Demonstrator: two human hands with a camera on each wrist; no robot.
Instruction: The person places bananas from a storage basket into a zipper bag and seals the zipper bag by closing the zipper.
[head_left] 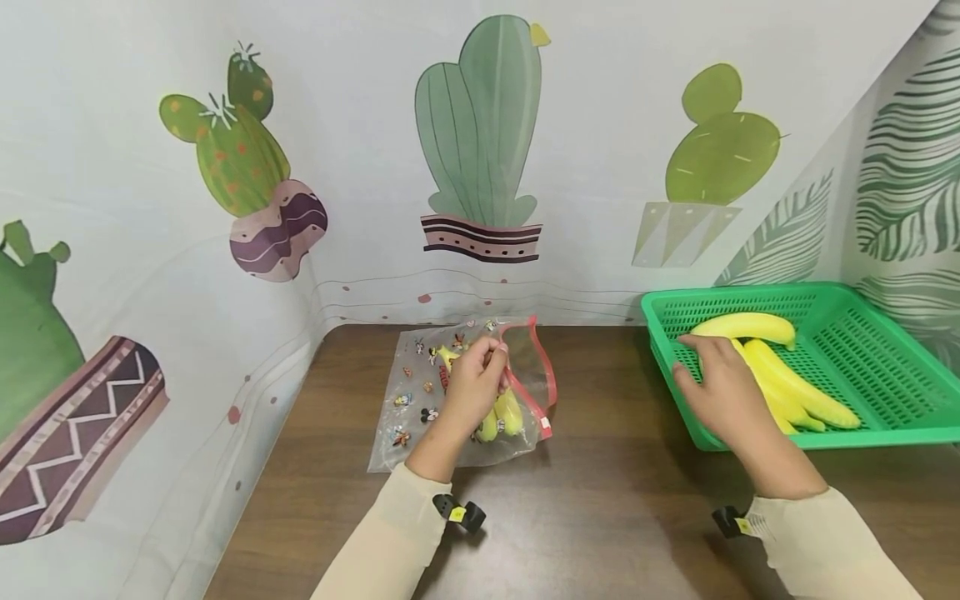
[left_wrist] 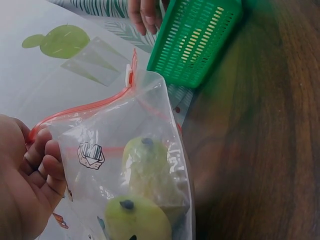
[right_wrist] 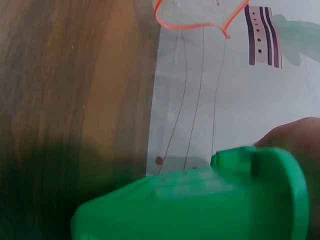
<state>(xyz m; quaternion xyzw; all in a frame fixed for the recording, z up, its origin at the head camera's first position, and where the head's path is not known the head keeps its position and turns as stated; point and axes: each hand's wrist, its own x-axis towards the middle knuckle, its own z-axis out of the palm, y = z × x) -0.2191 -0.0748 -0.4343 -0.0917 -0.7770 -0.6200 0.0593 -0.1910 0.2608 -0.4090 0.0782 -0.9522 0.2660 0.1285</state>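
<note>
My left hand [head_left: 475, 379] pinches the opening edge of a clear zip bag [head_left: 393, 400] with red trim and small cartoon prints. Inside the bag lie yellow-green, banana-like fruits [head_left: 510, 412]; their dark tips show through the plastic in the left wrist view. At the right, my right hand [head_left: 723, 387] hovers over the near left side of a green basket [head_left: 900, 358], thumb apart from the fingers. Several yellow bananas [head_left: 802, 383] lie in that basket, partly hidden by the hand. The basket's rim [right_wrist: 290, 200] blocks most of the right wrist view.
Both things stand on a brown wooden table [head_left: 600, 500], the bag left of the basket with a stretch of tabletop between. A white cloth [head_left: 600, 167] printed with cacti hangs behind the table and along its left side.
</note>
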